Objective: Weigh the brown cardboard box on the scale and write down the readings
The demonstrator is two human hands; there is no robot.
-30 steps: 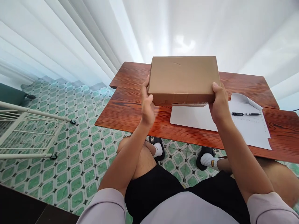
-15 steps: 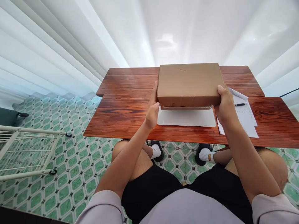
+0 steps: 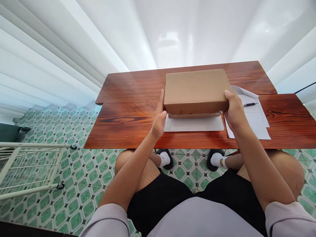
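A seated person grips a closed cardboard box [image 3: 196,91] from both ends above a wooden desk [image 3: 128,115]. The left hand [image 3: 159,118] presses flat against the box's left end, thumb along the near edge; the right hand [image 3: 233,110] is clamped on the right end, thumb over the top corner. Held this way, palms opposed, the box is squeezed between the two hands and kept level. It sits low over a white sheet [image 3: 195,124] lying squarely in front of the person, and whether its underside touches that sheet cannot be told; a loose flap or strip of tape shows under the near edge. To the right, just beside the right hand, lie printed papers [image 3: 256,118] with one corner curled, and a pen [image 3: 250,104] rests on them, within easy reach. White curtains [image 3: 61,56] hang behind the desk. A white wire rack [image 3: 29,164] stands on the green tiled floor [image 3: 81,171] at left.
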